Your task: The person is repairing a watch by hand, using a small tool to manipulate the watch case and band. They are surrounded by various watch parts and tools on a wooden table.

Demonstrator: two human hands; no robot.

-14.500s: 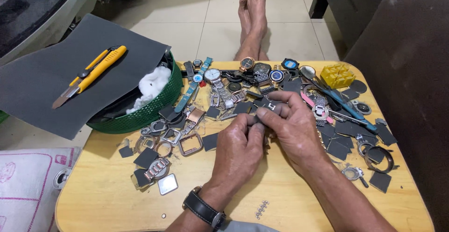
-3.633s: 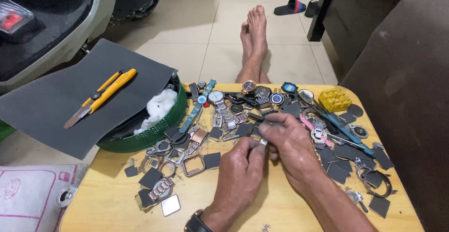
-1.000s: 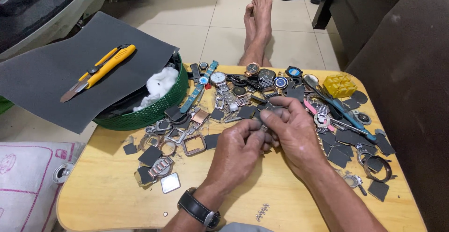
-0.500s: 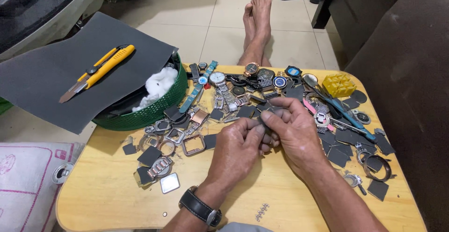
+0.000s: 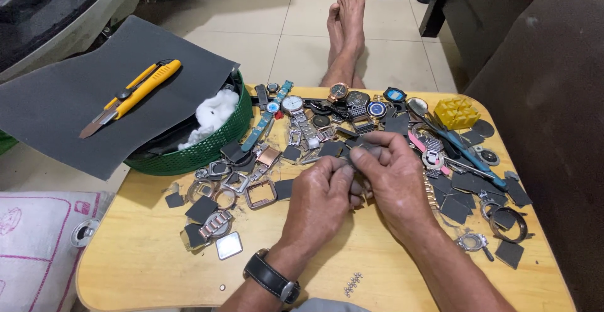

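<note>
Grey metal is what I've got pinched here, some small watch part point(image 5: 363, 154), maybe a bit of band or a case piece, honestly too small and too covered by my fingers to say which. From the head cam looking down: my left hand point(image 5: 321, 202) and right hand point(image 5: 393, 176) are pressed together at the middle of the wooden table point(image 5: 151, 255), both gripping that little part between thumbs and fingertips, held just above the tabletop on the near side of the pile.

How I'd do this bit well: keep both wrists low and braced so the part doesn't twist, work it with the fingertips rather than the whole hand, and keep it over the table, because anything that pops loose would likely vanish into the heap of watches point(image 5: 327, 117) and dark square scraps point(image 5: 459, 205) at the far and right side. The little cluster of tiny silver bits point(image 5: 352, 283) near my left wrist looks easy to knock off with a sleeve or the black wristwatch point(image 5: 272, 277), so I'd mind that.

Off to the left there's the green basket point(image 5: 207, 145) with white wadding point(image 5: 211, 113) in it, and a grey sheet point(image 5: 75, 107) lying across it with the yellow utility knife point(image 5: 132, 95) on top. Yellow block point(image 5: 458, 112) sits at the far right.
</note>
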